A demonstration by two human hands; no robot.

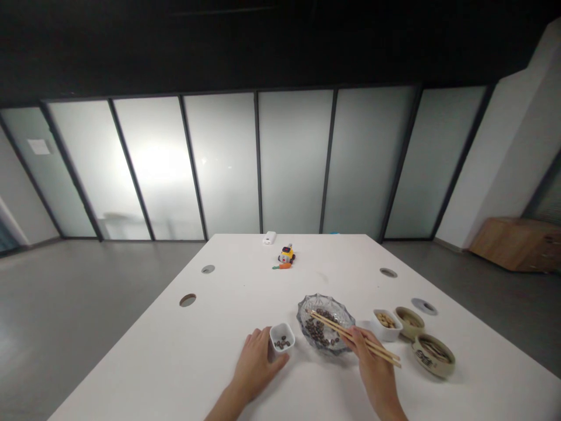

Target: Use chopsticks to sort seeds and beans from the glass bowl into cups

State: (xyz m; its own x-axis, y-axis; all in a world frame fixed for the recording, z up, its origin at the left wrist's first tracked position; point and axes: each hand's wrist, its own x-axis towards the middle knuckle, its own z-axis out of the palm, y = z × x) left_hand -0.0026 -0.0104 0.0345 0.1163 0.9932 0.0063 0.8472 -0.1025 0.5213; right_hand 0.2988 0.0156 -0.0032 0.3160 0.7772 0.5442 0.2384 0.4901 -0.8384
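My right hand holds a pair of wooden chopsticks whose tips reach into a clear glass bowl of dark beans. My left hand rests on the white table, its fingers against the side of a small white square dish that holds a few dark beans. The dish stands just left of the glass bowl.
Right of the glass bowl stand a small white dish of pale nuts and two round ceramic bowls. A yellow toy, an orange carrot toy and a white box lie at the far edge. Round holes pierce the tabletop.
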